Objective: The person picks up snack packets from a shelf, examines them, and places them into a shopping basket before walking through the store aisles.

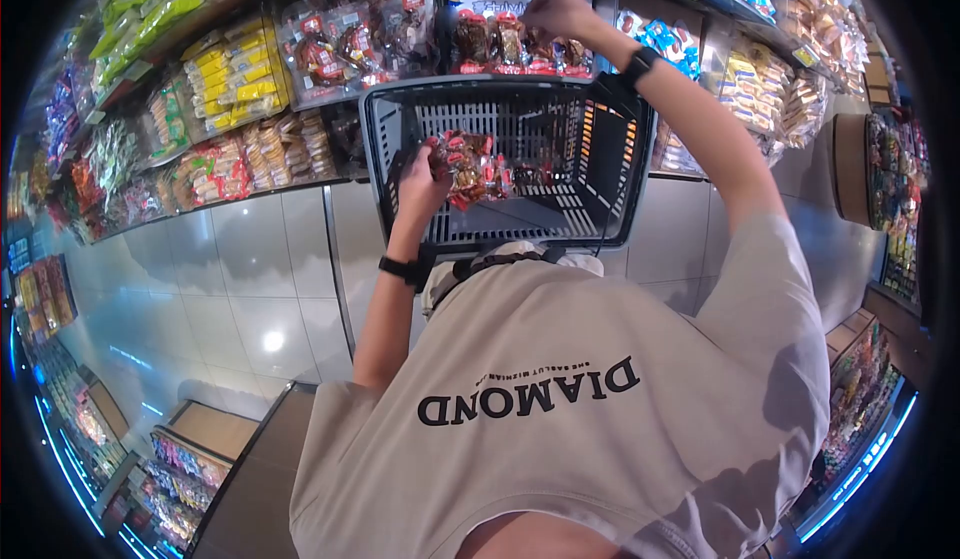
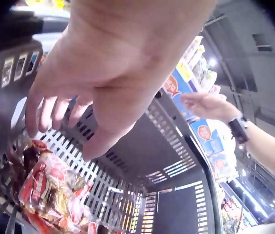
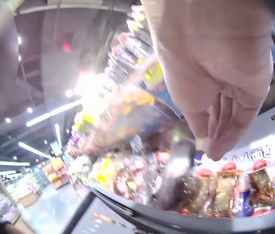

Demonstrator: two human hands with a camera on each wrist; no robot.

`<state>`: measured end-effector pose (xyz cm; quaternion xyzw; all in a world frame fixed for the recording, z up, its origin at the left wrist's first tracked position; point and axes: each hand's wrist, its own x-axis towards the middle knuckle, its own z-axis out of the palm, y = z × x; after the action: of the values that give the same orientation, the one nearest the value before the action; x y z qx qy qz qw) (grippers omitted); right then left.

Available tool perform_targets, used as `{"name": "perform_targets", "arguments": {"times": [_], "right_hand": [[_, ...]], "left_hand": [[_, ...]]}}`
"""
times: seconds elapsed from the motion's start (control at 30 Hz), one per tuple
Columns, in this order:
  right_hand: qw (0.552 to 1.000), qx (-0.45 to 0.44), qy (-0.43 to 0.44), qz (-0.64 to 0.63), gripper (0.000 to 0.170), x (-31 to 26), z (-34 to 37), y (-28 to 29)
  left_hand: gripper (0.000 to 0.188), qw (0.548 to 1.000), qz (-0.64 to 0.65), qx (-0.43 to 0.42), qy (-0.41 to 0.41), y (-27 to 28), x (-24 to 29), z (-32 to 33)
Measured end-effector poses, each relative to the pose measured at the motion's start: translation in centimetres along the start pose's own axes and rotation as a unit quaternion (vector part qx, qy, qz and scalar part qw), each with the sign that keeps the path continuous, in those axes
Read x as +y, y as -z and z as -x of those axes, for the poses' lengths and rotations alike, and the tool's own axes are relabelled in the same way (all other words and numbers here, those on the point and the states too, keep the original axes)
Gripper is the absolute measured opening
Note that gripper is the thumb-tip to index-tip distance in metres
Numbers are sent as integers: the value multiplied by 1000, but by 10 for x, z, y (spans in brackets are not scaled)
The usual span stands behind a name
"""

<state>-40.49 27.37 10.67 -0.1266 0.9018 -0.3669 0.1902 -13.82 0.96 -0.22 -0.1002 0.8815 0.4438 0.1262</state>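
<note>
My left hand is inside a dark plastic basket, over a pile of small red and gold wrapped packets. In the left wrist view its fingers hang apart and hold nothing, with the packets below them. My right hand is raised over similar red-topped packets in a shelf tray beyond the basket. In the right wrist view the right hand has its thumb and fingertips close together above the packets. No item is visible between them.
Shelves with bagged snacks curve around the front, with yellow packs at left and pale packs at right. Behind the basket is a tiled floor. A brown display stand is at right.
</note>
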Motion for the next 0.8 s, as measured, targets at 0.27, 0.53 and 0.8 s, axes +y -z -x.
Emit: {"name": "perform_targets", "arguments": {"times": [0.27,0.53,0.8], "right_hand": [[952,-206,-56,-221,25,-20,179,-49],[962,-136,-120,-205,27,68,224,-142],[949,-70,-124,-282,35,57,218,-152]], "left_hand": [[93,968,-236,-62,67,-73,-47,-37],[26,973,-200,-78,86,-70,-50,-48],[13,982,164,-73,56,-17,-47,-35]]}}
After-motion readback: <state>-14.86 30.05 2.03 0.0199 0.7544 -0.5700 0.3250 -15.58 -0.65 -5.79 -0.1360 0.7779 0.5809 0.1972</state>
